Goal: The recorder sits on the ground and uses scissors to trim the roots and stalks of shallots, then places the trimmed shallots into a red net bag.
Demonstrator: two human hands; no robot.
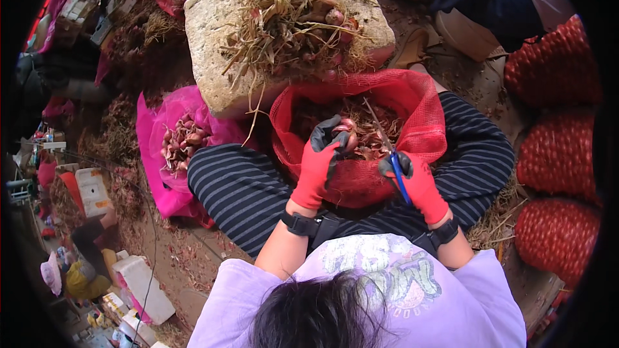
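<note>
My left hand (318, 161), in a red glove with a dark palm, is closed around a few shallots (347, 134) above an open red mesh bag (422, 116). The bag sits between my crossed legs, with loose dry skins and trimmings inside. In my right hand (418, 180), gloved the same way, are scissors (400, 179) with blue handles. Their blades point up and to the left over the bag, apart from the shallots. Part of the bag's inside is hidden behind my left hand.
Beyond the bag, a worn pale foam block (219, 25) bears a heap of dried shallot bunches (290, 22). At the left is a bright pink mesh bag (149, 138) holding trimmed shallots (184, 145). Full red sacks (558, 161) line the right side. Another person's leg (90, 238) shows far left.
</note>
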